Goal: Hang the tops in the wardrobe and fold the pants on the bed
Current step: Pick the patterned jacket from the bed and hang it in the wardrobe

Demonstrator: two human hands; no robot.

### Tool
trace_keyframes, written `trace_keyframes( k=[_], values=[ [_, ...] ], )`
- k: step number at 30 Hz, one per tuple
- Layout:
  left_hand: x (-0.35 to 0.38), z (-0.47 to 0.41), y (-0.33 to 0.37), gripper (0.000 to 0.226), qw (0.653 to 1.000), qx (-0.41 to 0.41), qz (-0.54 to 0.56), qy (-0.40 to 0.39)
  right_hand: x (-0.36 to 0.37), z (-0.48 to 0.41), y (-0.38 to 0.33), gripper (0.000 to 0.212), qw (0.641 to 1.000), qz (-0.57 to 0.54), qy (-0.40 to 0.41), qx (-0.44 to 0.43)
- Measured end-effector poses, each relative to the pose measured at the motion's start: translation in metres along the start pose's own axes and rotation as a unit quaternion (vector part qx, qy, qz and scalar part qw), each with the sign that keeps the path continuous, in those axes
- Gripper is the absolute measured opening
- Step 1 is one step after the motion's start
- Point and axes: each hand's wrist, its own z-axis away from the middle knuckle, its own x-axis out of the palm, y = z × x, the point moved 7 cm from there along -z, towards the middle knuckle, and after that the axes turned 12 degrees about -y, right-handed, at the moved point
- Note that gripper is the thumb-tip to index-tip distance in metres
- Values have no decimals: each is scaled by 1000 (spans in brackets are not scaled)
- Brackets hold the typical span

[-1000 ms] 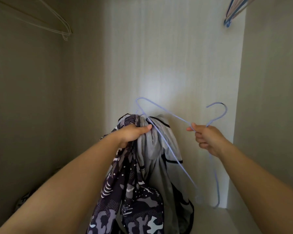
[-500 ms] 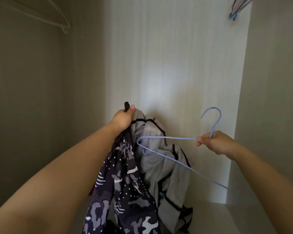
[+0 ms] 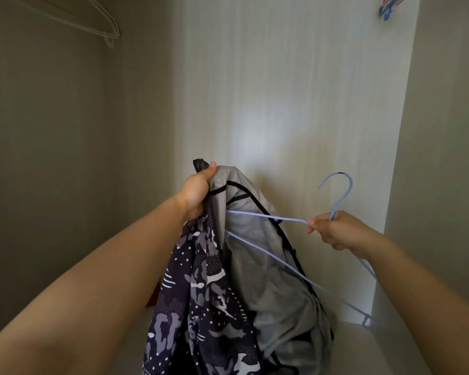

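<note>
Hanger (image 3: 268, 217), pinched by right hand (image 3: 339, 231), pokes into grey top (image 3: 257, 266) clenched in left hand (image 3: 197, 190).

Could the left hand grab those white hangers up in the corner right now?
Probably not: the left hand grips the clothes, and the white hangers hang well above it, though nothing blocks the way.

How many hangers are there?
At least 3: the blue hanger held by the right hand; a white hanger at top left, maybe two overlapping; coloured hangers at top right, cut off, so more may hide.
</note>
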Motion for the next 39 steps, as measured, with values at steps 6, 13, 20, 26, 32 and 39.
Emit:
trace_keyframes(
  k=[6, 13, 20, 26, 32, 39],
  values=[
    [9, 8, 8, 58, 994, 18, 105, -17, 20, -7, -14, 31, 991, 120, 51, 4],
    [29, 5, -2, 62, 984, -22, 145, -99, 31, -15, -19, 27, 987, 40, 158, -14],
    [42, 23, -48, 21, 893, -129, -373, -216, 45, -9, -4, 25, 984, -87, 157, 5],
    [69, 34, -66, 32, 939, -100, -200, -260, 63, -14, 8, 30, 985, -103, 138, 6],
    [62, 45, -78, 72, 851, -221, -394, -267, 50, -14, 26, 33, 971, -170, 165, 37],
    [98, 23, -6, 53, 631, 222, -743, -20, 48, -16, 13, 23, 983, -109, 148, -2]
  ],
)
